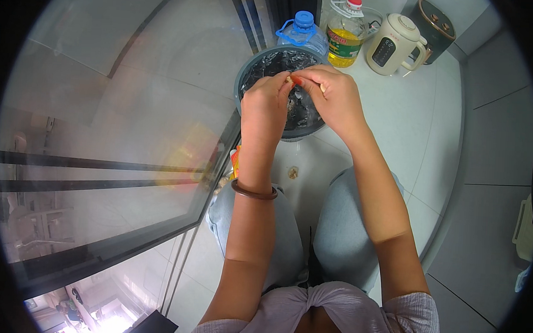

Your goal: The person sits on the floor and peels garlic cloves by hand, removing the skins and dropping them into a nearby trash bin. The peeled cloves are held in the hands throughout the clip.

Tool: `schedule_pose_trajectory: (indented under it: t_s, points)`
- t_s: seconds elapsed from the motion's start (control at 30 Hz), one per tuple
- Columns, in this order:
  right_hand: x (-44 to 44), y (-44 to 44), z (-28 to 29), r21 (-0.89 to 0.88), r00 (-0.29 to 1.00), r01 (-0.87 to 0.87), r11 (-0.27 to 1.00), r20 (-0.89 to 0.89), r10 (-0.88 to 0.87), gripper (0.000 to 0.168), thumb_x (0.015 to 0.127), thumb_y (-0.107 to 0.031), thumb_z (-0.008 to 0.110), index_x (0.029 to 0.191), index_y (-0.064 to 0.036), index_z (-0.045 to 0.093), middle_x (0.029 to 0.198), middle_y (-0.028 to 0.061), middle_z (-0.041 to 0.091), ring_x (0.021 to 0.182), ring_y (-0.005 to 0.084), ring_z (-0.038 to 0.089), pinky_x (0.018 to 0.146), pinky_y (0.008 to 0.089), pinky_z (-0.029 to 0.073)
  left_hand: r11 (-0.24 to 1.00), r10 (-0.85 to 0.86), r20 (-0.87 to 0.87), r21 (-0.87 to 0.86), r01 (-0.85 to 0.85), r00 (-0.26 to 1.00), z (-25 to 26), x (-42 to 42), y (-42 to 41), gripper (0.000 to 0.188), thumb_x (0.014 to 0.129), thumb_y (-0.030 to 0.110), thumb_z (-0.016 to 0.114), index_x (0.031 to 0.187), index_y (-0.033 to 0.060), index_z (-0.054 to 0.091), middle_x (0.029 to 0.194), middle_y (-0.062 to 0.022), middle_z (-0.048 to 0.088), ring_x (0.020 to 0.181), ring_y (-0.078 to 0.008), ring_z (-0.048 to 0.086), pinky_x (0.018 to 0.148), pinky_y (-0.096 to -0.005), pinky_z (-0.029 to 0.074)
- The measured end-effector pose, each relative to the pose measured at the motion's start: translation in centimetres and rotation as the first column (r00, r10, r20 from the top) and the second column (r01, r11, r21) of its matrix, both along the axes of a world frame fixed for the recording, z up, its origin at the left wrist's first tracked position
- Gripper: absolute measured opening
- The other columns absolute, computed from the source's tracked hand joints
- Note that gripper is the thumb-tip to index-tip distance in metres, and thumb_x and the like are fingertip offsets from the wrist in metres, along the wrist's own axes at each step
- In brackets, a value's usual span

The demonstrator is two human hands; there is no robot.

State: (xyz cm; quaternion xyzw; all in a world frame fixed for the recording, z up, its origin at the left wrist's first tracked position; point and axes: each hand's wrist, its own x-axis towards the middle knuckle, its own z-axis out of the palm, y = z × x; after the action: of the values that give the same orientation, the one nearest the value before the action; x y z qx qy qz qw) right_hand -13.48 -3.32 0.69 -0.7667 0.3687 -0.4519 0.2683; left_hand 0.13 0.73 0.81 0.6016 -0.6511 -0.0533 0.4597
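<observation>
Both hands meet over a round grey trash bin (312,133) lined with a black plastic bag (304,110). A small pale piece (290,79), too small to name surely, is pinched between the fingertips of my left hand (265,101), which touch those of my right hand (338,98). Another small pale piece (323,87) shows tucked in the fingers of my right hand. Bits of light debris lie inside the bag. A brown bangle (254,192) circles my left wrist.
Behind the bin stand a blue-capped water jug (304,34), an oil bottle (343,45), a cream electric kettle (394,47) and a dark appliance (433,26). A glass door (161,117) borders the left. A small light brown scrap (293,172) lies on the floor between the knees.
</observation>
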Motion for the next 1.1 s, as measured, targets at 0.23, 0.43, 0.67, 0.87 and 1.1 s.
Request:
schedule_pose_trajectory:
  t_s: [0.23,0.43,0.67,0.87,1.1]
  points:
    - [0.10,0.25,0.30,-0.040,1.000,0.016,0.999,-0.010,-0.016,0.011,0.081,-0.003,0.062,0.090,-0.001,0.067,0.087,0.0105,0.067,0.075,0.0227,0.063,0.067,0.0283,0.049,0.999,0.042,0.148,-0.041,-0.036,0.988,0.19,-0.29,0.16,0.015,0.081,0.008,0.061,0.095,0.0038,0.066,0.076,-0.0145,0.061,0.067,-0.0297,0.059,0.061,-0.0338,0.048]
    - [0.70,0.21,-0.17,-0.179,0.998,0.069,0.981,0.020,-0.066,0.008,0.078,-0.008,0.062,0.082,-0.003,0.067,0.081,0.0105,0.065,0.073,0.0282,0.062,0.062,0.0354,0.049,0.997,0.072,0.163,-0.052,-0.064,0.984,0.10,-0.42,0.08,0.014,0.082,0.008,0.061,0.095,0.0044,0.067,0.073,-0.0140,0.060,0.064,-0.0294,0.057,0.059,-0.0339,0.047]
    - [0.88,0.15,-0.26,-0.180,0.993,0.114,0.977,0.053,-0.106,0.008,0.077,-0.007,0.062,0.083,-0.004,0.066,0.082,0.0100,0.065,0.073,0.0284,0.062,0.063,0.0354,0.049,0.999,0.044,0.076,-0.013,-0.043,0.996,0.05,-0.26,0.04,0.014,0.083,0.007,0.062,0.094,0.0011,0.067,0.071,-0.0121,0.062,0.050,-0.0167,0.055,0.050,-0.0278,0.045]
    - [0.62,-0.02,-0.36,-0.109,0.984,0.133,0.985,0.132,-0.118,0.010,0.079,-0.005,0.061,0.087,-0.002,0.065,0.085,0.0109,0.065,0.074,0.0266,0.062,0.064,0.0326,0.048,0.996,0.000,-0.234,0.085,0.021,0.972,0.45,-0.63,0.00,0.016,0.084,0.006,0.063,0.099,0.0006,0.068,0.078,-0.0086,0.067,0.051,-0.0066,0.052,0.049,-0.0213,0.044]
    - [0.87,0.29,-0.46,-0.016,0.968,0.115,0.993,0.226,-0.108,0.011,0.083,-0.002,0.059,0.093,0.002,0.064,0.088,0.0106,0.066,0.075,0.0167,0.061,0.068,0.0253,0.047,0.992,-0.016,-0.470,0.101,0.072,0.883,0.74,-0.95,0.06,0.017,0.087,0.007,0.061,0.100,-0.0018,0.067,0.079,-0.0045,0.066,0.055,-0.0043,0.049,0.050,-0.0193,0.043]
